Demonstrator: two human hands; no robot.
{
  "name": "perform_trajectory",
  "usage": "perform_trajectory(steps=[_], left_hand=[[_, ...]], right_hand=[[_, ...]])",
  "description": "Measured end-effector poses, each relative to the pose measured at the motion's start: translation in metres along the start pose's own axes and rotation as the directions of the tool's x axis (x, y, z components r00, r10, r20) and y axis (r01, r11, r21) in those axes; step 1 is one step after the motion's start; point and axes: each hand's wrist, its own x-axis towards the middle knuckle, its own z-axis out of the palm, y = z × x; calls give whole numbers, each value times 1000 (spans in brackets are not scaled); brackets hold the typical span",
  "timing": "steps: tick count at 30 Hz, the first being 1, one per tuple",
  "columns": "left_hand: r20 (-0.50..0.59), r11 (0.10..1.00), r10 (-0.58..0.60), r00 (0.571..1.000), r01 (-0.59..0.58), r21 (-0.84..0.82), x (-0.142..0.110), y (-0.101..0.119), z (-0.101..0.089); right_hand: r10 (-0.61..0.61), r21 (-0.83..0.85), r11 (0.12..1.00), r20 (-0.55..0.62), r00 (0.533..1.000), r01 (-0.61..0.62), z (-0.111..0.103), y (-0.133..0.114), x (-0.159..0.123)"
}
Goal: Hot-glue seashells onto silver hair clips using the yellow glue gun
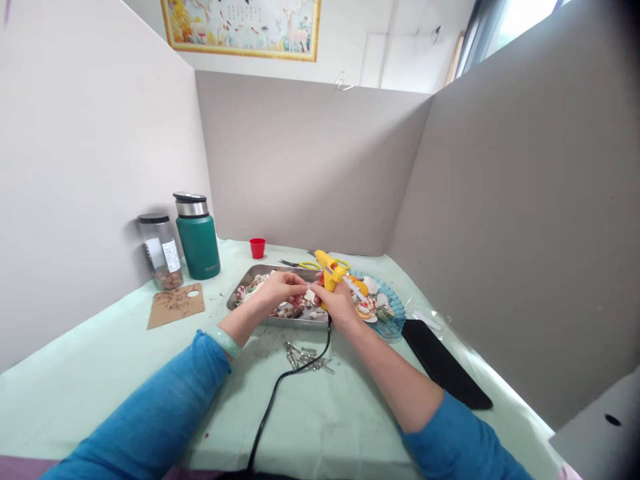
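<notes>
My right hand (339,304) is closed around a yellow hot glue gun (329,268), a white glue stick showing at its rear end. My left hand (281,291) is pinched, its fingertips close to those of the right hand; anything between them is too small to make out. Both hands are over a metal tray (280,322) of seashells and small stones. To the right, a blue glass plate (398,315) holds more shells, partly behind my right hand. The gun's black cord (274,395) runs toward me, past a small pile of metal clips (306,358).
At the left stand a green bottle (199,247), a clear jar (161,253) and a brown board (176,307). Behind the tray are a red cup (257,249) and yellow-handled scissors (307,265). A black flat object (445,363) lies right. Grey panels (310,160) surround the table.
</notes>
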Motion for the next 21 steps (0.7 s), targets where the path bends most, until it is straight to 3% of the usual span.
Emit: perform_trajectory(steps=[7, 10, 21], left_hand=[[101, 957, -45, 994, 72, -281, 1, -1, -3], [92, 930, -29, 995, 61, -362, -1, 1, -1], [77, 912, -57, 995, 83, -402, 1, -5, -1]], right_hand=[[-17, 25, 1000, -9, 1000, 17, -1, -3, -1], [-10, 46, 999, -16, 1000, 11, -1, -6, -3], [6, 45, 999, 67, 998, -9, -3, -5, -3]])
